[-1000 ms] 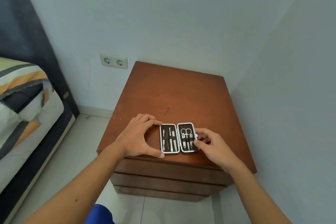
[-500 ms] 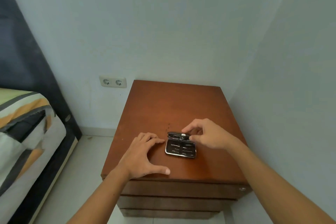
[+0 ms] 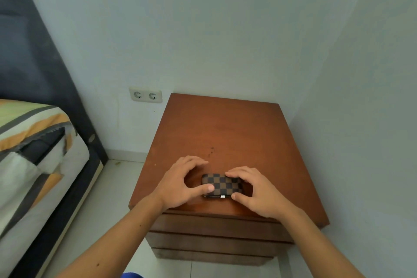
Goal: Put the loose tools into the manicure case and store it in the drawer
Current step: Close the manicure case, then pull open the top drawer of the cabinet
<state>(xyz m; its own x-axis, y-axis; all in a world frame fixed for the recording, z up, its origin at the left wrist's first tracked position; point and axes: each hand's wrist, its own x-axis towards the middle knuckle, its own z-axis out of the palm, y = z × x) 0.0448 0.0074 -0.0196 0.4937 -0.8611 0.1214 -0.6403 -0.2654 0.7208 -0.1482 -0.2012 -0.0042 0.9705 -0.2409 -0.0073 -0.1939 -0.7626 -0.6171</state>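
The room is evenly and softly lit, with a cool bluish cast over the pale plaster walls (image 3: 225, 29). No lamp or window shows, so the source cannot be told. The glossy reddish-brown wooden nightstand top (image 3: 225, 131) carries a faint, diffuse sheen (no hard glare). Soft shadows sit beneath the left hand (image 3: 180, 184) and the right hand (image 3: 259, 192), and the stacked drawer fronts (image 3: 214, 239) lie in shade. Wide-angle distortion bends the dark grey upholstered headboard (image 3: 33, 74) at the left edge. Detail looks slightly smeared throughout.
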